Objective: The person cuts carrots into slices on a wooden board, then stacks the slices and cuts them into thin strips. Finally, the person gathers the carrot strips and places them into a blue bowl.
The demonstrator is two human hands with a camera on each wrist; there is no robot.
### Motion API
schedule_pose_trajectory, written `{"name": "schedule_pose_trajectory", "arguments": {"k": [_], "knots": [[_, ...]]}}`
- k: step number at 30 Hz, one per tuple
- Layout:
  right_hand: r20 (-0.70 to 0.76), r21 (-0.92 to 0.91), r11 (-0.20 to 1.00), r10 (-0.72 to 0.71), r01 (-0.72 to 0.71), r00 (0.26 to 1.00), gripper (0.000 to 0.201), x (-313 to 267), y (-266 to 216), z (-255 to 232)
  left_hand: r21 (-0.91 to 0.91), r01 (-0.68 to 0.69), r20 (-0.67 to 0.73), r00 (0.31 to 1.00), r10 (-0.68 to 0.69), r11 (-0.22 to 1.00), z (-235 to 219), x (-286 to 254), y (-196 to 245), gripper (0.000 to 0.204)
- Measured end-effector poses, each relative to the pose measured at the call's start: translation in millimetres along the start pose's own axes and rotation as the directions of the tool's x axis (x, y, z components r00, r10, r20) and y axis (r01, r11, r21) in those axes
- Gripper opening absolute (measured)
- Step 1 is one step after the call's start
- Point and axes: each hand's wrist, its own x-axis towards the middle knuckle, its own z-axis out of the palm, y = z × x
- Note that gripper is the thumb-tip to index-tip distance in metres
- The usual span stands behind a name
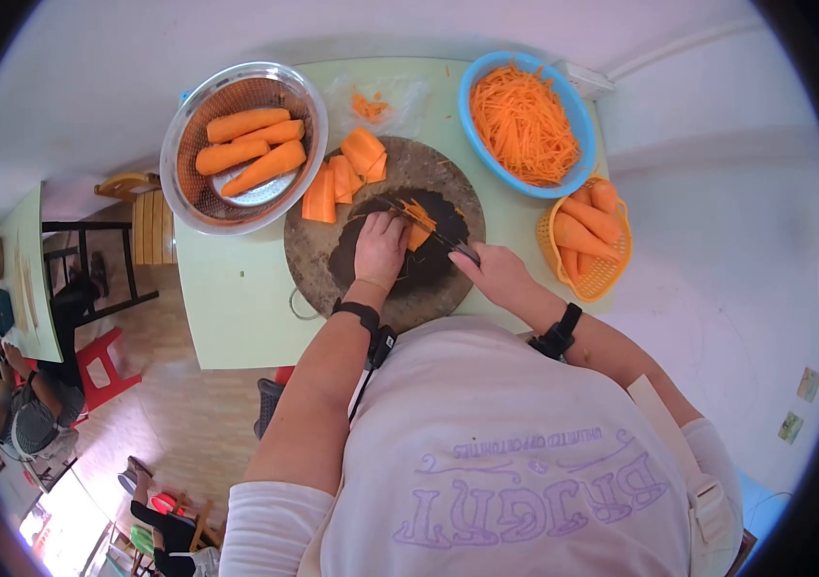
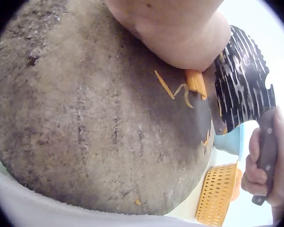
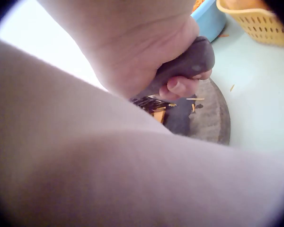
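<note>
My right hand (image 1: 504, 277) grips the dark handle of a cleaver (image 2: 244, 80), whose black blade has pale streaks. The blade stands on a round, worn chopping board (image 1: 323, 252), right beside the fingers of my left hand (image 1: 381, 252). Those fingers are bent and hold down carrot slices (image 2: 195, 82), mostly hidden under the hand in the left wrist view. Thin carrot shreds (image 1: 416, 210) lie along the blade. More flat carrot slices (image 1: 319, 196) overlap at the board's far left. In the right wrist view, my fingers wrap the handle (image 3: 187, 61).
A metal colander basin (image 1: 174, 188) with several peeled carrots stands at the back left. At the back right is a blue bowl (image 1: 468, 108) of shredded carrot, with a yellow basket (image 1: 551, 252) of carrots nearer. A plastic bag (image 1: 405, 101) with orange scraps lies behind the board.
</note>
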Motion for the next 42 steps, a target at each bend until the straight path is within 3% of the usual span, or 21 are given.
{"name": "schedule_pose_trajectory", "arguments": {"k": [10,16,18,22,27,42], "knots": [[0.007,-0.055,0.998,0.002,-0.002,1.000,0.056,22,2,14,0.006,-0.010,-0.002,1.000,0.011,1.000,-1,-4,1,0.013],[0.014,0.005,1.000,0.029,-0.029,0.999,0.056,18,3,14,0.018,-0.044,0.005,0.999,0.044,0.999,-3,-9,1,0.015],[-0.047,0.132,0.991,0.014,-0.008,0.999,0.056,16,9,16,0.016,-0.040,0.001,0.999,0.040,0.999,-4,-9,1,0.015],[0.005,0.081,0.993,0.089,-0.090,0.996,0.055,9,8,6,0.027,-0.032,0.004,0.999,0.032,0.999,-1,-9,0,0.016],[0.002,-0.027,0.999,0.020,-0.020,1.000,0.053,-2,-4,-3,0.079,-0.032,-0.007,0.999,0.033,0.996,3,-9,-1,0.016],[-0.077,-0.081,0.996,-0.053,0.047,0.996,0.048,-7,-2,4,0.057,-0.026,0.001,1.000,0.026,0.998,0,-7,0,0.013]]}}
